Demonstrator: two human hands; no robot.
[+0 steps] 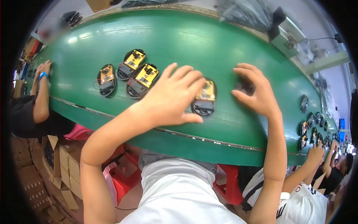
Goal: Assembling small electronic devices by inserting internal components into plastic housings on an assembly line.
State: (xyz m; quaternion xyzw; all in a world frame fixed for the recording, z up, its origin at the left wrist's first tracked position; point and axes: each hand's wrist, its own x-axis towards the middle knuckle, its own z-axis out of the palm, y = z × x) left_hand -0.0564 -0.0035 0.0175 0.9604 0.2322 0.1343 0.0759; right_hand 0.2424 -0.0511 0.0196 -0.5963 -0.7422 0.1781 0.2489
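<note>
My left hand [171, 95] is spread over the green bench, its fingertips at the edge of an opened computer mouse [206, 98] with a yellow circuit board on a black base. Whether the fingers touch it is hard to tell. To the right, my right hand [257, 89] curls its thumb and fingers around a dark rounded shell [246, 85], partly hidden by the hand and slightly blurred. Left of my left hand lie more opened mice: a yellow-board one [146, 76], another behind it [133, 59], and one with an orange-brown board [107, 78].
Along the right side of the green bench [179, 41] sit several more mouse parts [304, 128], near co-workers' hands [316, 154]. Another person's arm [43, 93] rests on the far left. A grey metal box [287, 35] and plastic bags [244, 13] stand along the back edge.
</note>
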